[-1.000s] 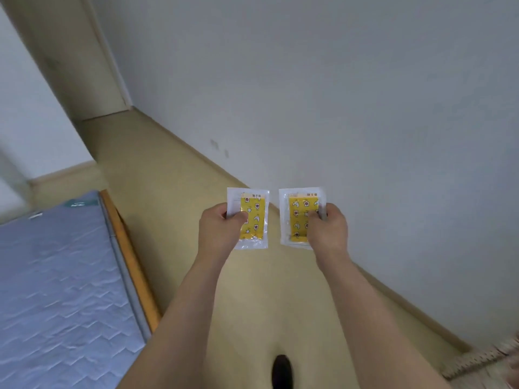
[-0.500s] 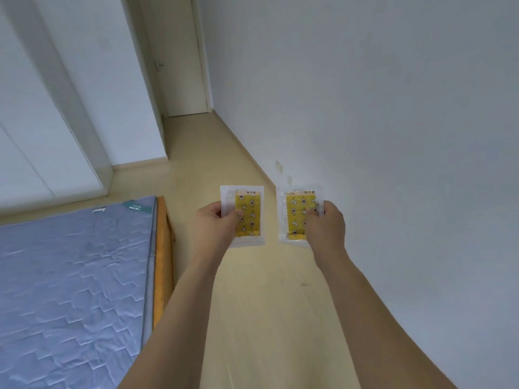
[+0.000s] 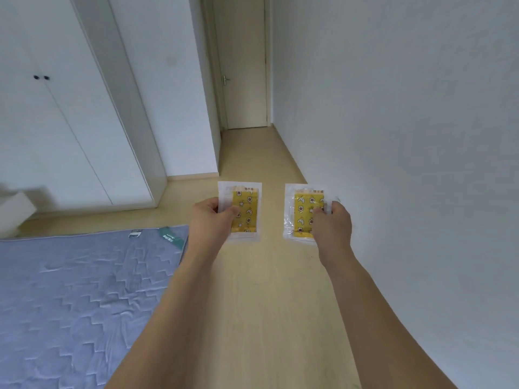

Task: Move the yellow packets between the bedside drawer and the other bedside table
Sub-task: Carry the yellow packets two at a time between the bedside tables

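I hold two yellow packets in clear wrappers out in front of me, above the wooden floor. My left hand [image 3: 212, 219] pinches the left yellow packet [image 3: 245, 209] by its left edge, thumb on the front. My right hand [image 3: 332, 224] pinches the right yellow packet [image 3: 303, 217] by its right edge. Both packets stand upright, side by side, a gap between them. No bedside drawer or bedside table is in view.
A bed with a grey-blue quilted mattress [image 3: 78, 299] fills the lower left. White wardrobe doors [image 3: 56, 122] stand beyond it. A closed door [image 3: 244, 66] ends the corridor ahead. A plain wall [image 3: 407, 136] runs along the right. A white box [image 3: 14, 211] sits at far left.
My view has swung left and up, from the wall towards the corridor and the door. Both hands keep their hold on the packets, which have moved slightly further apart.
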